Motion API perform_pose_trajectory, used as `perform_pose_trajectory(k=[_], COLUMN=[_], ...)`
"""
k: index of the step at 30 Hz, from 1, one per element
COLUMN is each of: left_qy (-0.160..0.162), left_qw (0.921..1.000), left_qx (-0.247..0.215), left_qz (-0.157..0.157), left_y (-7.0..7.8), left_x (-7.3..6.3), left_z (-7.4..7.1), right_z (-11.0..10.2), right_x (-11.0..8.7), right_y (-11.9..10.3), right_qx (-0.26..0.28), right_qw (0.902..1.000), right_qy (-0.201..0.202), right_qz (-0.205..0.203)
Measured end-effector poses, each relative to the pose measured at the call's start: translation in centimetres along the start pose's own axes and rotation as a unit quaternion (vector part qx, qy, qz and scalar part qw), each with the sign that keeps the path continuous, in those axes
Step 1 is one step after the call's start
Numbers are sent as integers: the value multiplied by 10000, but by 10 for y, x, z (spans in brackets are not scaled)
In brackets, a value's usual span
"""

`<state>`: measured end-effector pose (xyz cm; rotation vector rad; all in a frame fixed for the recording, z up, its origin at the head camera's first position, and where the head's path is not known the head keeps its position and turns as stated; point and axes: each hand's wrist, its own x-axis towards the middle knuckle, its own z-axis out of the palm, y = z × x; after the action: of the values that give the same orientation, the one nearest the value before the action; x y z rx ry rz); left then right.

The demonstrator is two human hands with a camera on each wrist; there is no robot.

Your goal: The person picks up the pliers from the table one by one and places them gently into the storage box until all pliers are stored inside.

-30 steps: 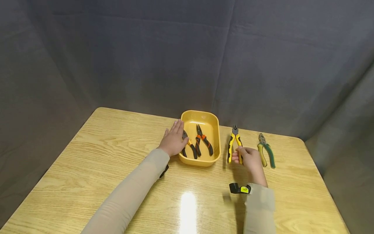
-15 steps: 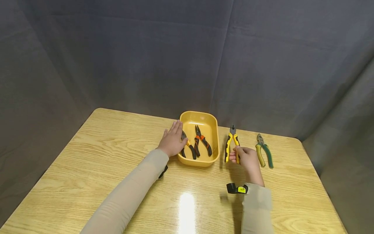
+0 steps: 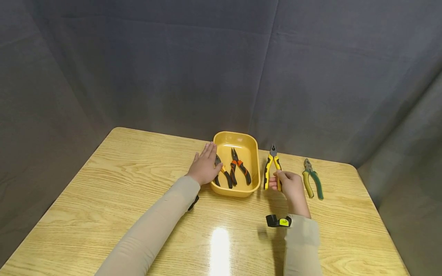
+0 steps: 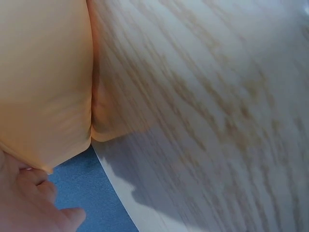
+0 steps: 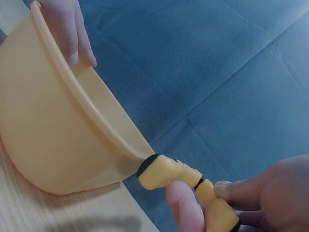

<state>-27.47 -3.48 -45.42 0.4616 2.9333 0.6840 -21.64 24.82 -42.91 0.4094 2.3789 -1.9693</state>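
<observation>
My left hand [image 3: 203,166] rests with straight fingers on the left side of a yellow plastic tray [image 3: 256,165]. In the left wrist view its fingers [image 4: 43,188] lie at the tray's rim. Right of the tray, my right hand [image 3: 291,189] pinches one handle of yellow-and-black combination pliers [image 3: 267,172], head pointing away and handles spread. The right wrist view shows the pliers' handle ends [image 5: 164,173] near the tray wall. Inside the tray lie orange-and-black needle-nose pliers [image 3: 238,164] and a second pair of pliers [image 3: 227,179] with orange-and-black handles, partly hidden by my left hand.
Pliers with green and yellow handles [image 3: 315,180] lie on the wooden table [image 3: 148,165], right of my right hand. A grey-blue curtain [image 3: 172,76] hangs close behind the table's back edge and along its sides.
My right hand has moved slightly left toward the tray, carrying the yellow-and-black combination pliers. The left hand and the tray stay in place.
</observation>
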Motion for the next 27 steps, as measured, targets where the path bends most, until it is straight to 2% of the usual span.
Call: perform_pose_trajectory(k=[15,27], left_qy=[-28,-69], left_qw=[10000,10000], left_qx=[15,29], left_qz=[20,9], left_y=[3,3], left_x=[-6,-5], left_z=[-3,-4], right_z=[12,25], right_x=[3,4], right_y=[-6,-15], right_qx=[82,216], right_qw=[9998,9993], right_qy=[-93,-159], right_qz=[-122,-266])
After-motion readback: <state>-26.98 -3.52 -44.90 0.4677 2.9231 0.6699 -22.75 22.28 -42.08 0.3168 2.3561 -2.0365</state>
